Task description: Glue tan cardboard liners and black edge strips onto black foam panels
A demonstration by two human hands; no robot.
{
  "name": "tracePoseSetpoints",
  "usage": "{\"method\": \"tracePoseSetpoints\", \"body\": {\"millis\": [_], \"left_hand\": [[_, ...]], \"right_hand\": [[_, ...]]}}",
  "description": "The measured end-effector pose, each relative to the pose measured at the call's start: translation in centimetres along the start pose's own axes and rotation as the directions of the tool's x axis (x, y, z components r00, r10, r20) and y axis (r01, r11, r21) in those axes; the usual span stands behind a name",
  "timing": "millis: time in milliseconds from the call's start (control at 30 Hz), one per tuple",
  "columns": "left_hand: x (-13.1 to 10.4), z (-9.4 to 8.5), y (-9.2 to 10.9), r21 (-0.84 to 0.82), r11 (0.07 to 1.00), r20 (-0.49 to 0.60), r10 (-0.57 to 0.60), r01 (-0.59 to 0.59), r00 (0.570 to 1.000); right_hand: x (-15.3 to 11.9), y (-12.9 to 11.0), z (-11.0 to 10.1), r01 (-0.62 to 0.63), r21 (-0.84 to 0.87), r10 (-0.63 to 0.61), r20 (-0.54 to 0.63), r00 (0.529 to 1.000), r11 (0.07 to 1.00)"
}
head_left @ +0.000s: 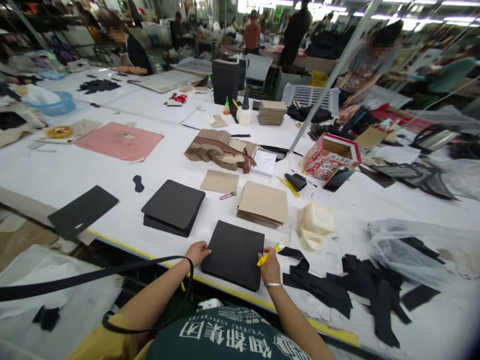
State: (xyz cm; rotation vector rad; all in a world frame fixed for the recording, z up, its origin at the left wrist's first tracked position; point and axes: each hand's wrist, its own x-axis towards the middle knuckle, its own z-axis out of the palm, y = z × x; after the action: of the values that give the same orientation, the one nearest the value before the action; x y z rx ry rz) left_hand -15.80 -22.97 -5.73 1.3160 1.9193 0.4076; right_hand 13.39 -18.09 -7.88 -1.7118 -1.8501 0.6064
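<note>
A square black panel (234, 252) lies flat at the table's front edge, with more layers showing under its lower edge. My left hand (198, 253) is closed at its left edge, fingertips on the panel. My right hand (270, 267) is closed round a small yellow-handled brush (264, 259), its pale bristles pointing up and away, and rests against the panel's right edge. Behind on the left stands a stack of black panels (174, 202). A stack of beige boards (262, 200) sits behind on the right. Thread snips (227, 195) lie between the stacks.
Black fabric strips (318, 290) spread to the right, beside a clear plastic bag (408, 240). A cream-coloured container (316, 220) stands near my right hand. Further back are a red patterned box (332, 155), a slanting metal pole (333, 75) and bundled beige pieces (217, 147). Co-workers sit across the table.
</note>
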Motion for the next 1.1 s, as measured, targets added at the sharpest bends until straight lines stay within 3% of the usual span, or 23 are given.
{"method": "tracePoseSetpoints", "body": {"millis": [167,267,333,433,533,633,733,867,1000,1100], "left_hand": [[-0.3,0.3,0.9,0.091,0.995,-0.005,-0.045,0.045,0.999],[-0.4,0.5,1.3,0.202,0.977,0.012,-0.072,0.068,0.997],[-0.5,0.6,1.3,0.277,0.96,0.033,-0.055,0.044,0.998],[-0.2,0.8,0.7,0.369,0.929,0.058,-0.005,-0.017,0.998],[0.5,0.9,0.2,0.367,0.929,0.114,-0.001,-0.041,0.994],[1.3,0.5,0.3,0.329,0.943,0.085,0.014,-0.042,0.996],[1.9,-0.4,0.6,0.326,0.945,0.025,0.029,-0.035,0.999],[2.7,-1.8,1.7,0.333,0.942,-0.03,0.057,-0.044,0.998],[3.3,-3.1,4.2,0.317,0.946,-0.103,0.112,-0.075,0.988],[3.7,-3.5,6.8,0.281,0.945,-0.18,0.225,-0.169,0.958]], "right_hand": [[0.1,0.7,0.4,0.087,-0.046,-0.088,-0.008,0.996,0.995],[0.1,0.7,-0.9,0.128,-0.166,-0.132,-0.012,0.991,0.978],[0.4,0.8,-3.2,0.136,-0.223,-0.15,-0.046,0.988,0.965],[1.3,1.9,-8.4,0.083,-0.184,-0.118,-0.187,0.975,0.979],[2.7,4.3,-14.0,-0.104,-0.094,0.067,-0.339,0.938,0.99],[4.7,7.4,-17.3,-0.232,-0.112,0.176,-0.37,0.912,0.966],[6.8,9.8,-17.4,-0.233,-0.172,0.167,-0.33,0.929,0.957],[8.5,11.1,-15.1,-0.201,-0.185,0.149,-0.259,0.954,0.962],[7.8,11.1,-14.3,-0.114,-0.199,0.084,-0.155,0.984,0.973],[6.4,10.8,-14.8,-0.008,-0.244,-0.006,-0.058,0.998,0.97]]}}
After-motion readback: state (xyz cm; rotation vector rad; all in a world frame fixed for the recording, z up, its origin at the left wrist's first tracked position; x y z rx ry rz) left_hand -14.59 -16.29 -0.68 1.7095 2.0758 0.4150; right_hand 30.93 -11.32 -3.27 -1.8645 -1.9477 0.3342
